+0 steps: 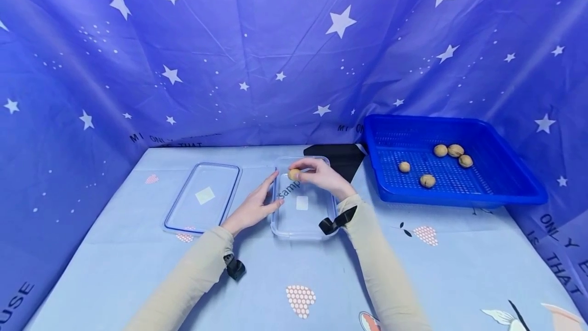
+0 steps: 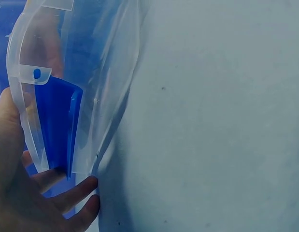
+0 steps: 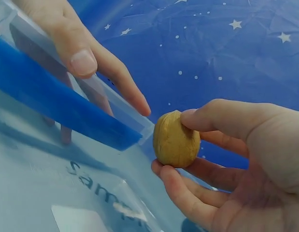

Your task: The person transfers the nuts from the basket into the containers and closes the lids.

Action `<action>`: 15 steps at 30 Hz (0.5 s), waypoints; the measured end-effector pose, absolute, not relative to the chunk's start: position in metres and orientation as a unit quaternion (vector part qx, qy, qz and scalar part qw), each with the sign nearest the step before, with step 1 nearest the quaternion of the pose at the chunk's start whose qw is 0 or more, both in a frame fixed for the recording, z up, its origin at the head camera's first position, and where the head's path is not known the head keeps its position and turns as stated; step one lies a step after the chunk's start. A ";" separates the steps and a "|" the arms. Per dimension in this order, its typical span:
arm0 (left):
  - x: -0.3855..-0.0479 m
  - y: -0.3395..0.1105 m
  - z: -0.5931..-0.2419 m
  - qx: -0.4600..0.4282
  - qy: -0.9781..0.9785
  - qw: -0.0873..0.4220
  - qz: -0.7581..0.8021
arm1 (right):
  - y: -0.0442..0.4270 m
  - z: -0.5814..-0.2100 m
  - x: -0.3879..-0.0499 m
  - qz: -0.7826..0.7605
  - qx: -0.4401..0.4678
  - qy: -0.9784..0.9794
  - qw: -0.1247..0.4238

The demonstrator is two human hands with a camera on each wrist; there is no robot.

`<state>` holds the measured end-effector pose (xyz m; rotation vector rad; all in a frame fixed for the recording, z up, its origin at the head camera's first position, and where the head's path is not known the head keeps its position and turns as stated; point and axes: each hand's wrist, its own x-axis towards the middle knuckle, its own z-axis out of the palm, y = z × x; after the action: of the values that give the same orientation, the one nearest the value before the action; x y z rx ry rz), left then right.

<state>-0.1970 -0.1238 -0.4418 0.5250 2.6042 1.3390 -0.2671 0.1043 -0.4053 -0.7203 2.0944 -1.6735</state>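
A walnut (image 1: 294,174) is pinched between the thumb and fingers of my right hand (image 1: 321,175), over the far part of a clear plastic container (image 1: 303,231). Close up in the right wrist view, the walnut (image 3: 176,140) shows a tan, ridged shell. My left hand (image 1: 254,206) rests against the container's left side, fingers spread along its rim and wall. The left wrist view shows that hand (image 2: 28,188) touching the clear wall and a blue clip (image 2: 57,125). A whitish square (image 1: 301,203) and dark lettering show through the container's bottom.
A clear lid (image 1: 184,208) with a blue seal lies left of the container. At the right stands a blue perforated basket (image 1: 459,199) with several walnuts (image 1: 427,181) in it. Black material (image 1: 340,157) lies behind the container. A starry blue cloth (image 1: 257,40) hangs around the table.
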 end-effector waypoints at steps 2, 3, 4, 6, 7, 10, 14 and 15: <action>-0.197 -0.123 -0.441 0.175 0.872 0.082 0.450 | 0.102 -0.408 -0.268 -0.606 -0.244 0.734 0.186; -0.197 -0.123 -0.441 0.175 0.872 0.082 0.450 | 0.101 -0.408 -0.268 -0.610 -0.241 0.731 0.187; -0.197 -0.123 -0.441 0.174 0.872 0.082 0.450 | 0.100 -0.409 -0.268 -0.612 -0.237 0.730 0.189; -0.196 -0.123 -0.441 0.174 0.871 0.082 0.451 | 0.098 -0.409 -0.269 -0.607 -0.235 0.734 0.194; -0.197 -0.123 -0.441 0.176 0.871 0.082 0.450 | 0.097 -0.410 -0.269 -0.599 -0.237 0.739 0.197; -0.197 -0.124 -0.443 0.182 0.872 0.077 0.448 | 0.097 -0.412 -0.270 -0.590 -0.243 0.740 0.211; -0.196 -0.125 -0.444 0.188 0.872 0.072 0.445 | 0.096 -0.413 -0.271 -0.598 -0.245 0.730 0.220; -0.196 -0.125 -0.444 0.188 0.872 0.072 0.446 | 0.096 -0.413 -0.271 -0.599 -0.245 0.730 0.219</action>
<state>-0.1960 -0.1248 -0.4440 0.5642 2.6207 1.3403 -0.2710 0.0958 -0.4133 -0.6775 2.0198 -1.6579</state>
